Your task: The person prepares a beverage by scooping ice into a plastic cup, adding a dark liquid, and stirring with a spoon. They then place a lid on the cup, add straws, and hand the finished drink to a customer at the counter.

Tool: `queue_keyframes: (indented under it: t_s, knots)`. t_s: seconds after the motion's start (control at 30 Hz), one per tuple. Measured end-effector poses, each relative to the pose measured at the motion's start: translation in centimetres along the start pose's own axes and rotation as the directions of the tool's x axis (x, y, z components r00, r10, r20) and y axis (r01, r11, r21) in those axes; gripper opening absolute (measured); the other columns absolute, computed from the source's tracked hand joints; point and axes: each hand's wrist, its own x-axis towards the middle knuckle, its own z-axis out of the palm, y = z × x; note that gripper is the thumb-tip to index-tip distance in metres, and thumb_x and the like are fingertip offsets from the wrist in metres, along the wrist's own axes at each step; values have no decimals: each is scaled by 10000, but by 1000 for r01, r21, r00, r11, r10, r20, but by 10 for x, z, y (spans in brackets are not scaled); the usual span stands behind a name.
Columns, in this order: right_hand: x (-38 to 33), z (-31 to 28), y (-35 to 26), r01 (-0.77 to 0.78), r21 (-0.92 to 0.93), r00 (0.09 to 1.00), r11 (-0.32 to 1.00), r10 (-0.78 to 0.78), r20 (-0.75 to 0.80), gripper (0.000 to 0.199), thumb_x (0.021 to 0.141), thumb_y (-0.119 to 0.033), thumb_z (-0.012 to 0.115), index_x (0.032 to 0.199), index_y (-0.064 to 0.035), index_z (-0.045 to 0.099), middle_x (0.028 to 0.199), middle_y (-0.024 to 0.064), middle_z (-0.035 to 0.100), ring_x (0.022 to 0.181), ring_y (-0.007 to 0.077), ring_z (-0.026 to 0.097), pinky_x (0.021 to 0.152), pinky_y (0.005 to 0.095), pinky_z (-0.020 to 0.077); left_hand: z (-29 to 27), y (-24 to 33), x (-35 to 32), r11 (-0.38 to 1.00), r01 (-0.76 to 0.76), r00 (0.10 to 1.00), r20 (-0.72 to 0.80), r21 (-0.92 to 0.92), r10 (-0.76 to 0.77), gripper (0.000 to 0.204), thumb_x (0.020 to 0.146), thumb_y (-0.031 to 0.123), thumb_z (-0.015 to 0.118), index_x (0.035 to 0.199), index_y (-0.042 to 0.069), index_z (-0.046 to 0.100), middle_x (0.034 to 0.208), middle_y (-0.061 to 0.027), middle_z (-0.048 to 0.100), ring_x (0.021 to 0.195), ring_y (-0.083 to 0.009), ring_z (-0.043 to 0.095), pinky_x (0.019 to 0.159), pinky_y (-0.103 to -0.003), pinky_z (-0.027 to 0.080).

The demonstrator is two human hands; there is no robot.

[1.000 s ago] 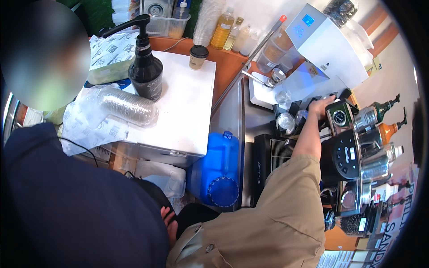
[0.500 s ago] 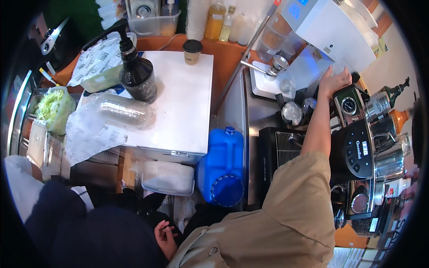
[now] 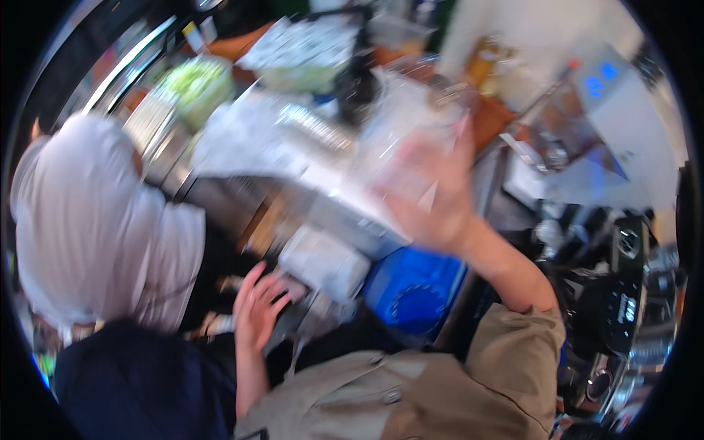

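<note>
My right hand (image 3: 436, 194) is raised over the front right corner of the white box top (image 3: 323, 176), smeared by motion. It is wrapped round a clear plastic cup (image 3: 407, 147), whose outline is blurred. Low in the middle, my left hand (image 3: 258, 304) holds nothing, its fingers spread. The nearest thing to it is a whitish lidded container (image 3: 323, 257). On the box top are a sleeve of clear stacked lids or cups (image 3: 315, 128) and a dark pump bottle (image 3: 357, 92). A small paper cup (image 3: 449, 92) shows behind the clear cup.
A blue jug (image 3: 414, 290) stands below my right forearm. Close on my left is a person with a white head covering (image 3: 110, 220). Shredded greens (image 3: 194, 84) fill a tub at the back left. A black coffee machine (image 3: 609, 315) stands at the right.
My right hand has come left from the white machine to above the box top, with the clear cup. My left hand has risen and spread its fingers. The view has turned left.
</note>
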Motion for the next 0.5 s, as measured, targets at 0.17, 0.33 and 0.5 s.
queue_keyframes:
  t_s: [0.17,0.33,0.5]
  knots:
    - [-24,87,-165,160,746,946,647,-316,71,388,759,-203,583,1138,-128,543,1186,43,513,1199,233,441,999,581,281,-16,-6,14,854,305,866,496,-422,-64,969,767,577,587,1430,105,60,1291,-220,418,1174,-323,448,955,-455,415]
    - [-21,133,-206,-188,950,981,247,7,192,297,793,-192,606,1065,-78,564,1151,94,524,1138,258,486,957,462,356,-106,-20,37,953,242,966,133,-180,-220,833,795,533,578,1400,113,190,1259,-148,456,1081,-265,504,880,-421,457]
    - [-117,240,-224,-804,595,419,4,714,561,163,818,-116,573,948,-18,565,959,125,559,923,295,540,829,371,428,-243,-78,93,940,335,867,-369,-62,-334,526,845,426,572,1246,120,425,1186,-40,526,1002,-167,511,815,-365,444]
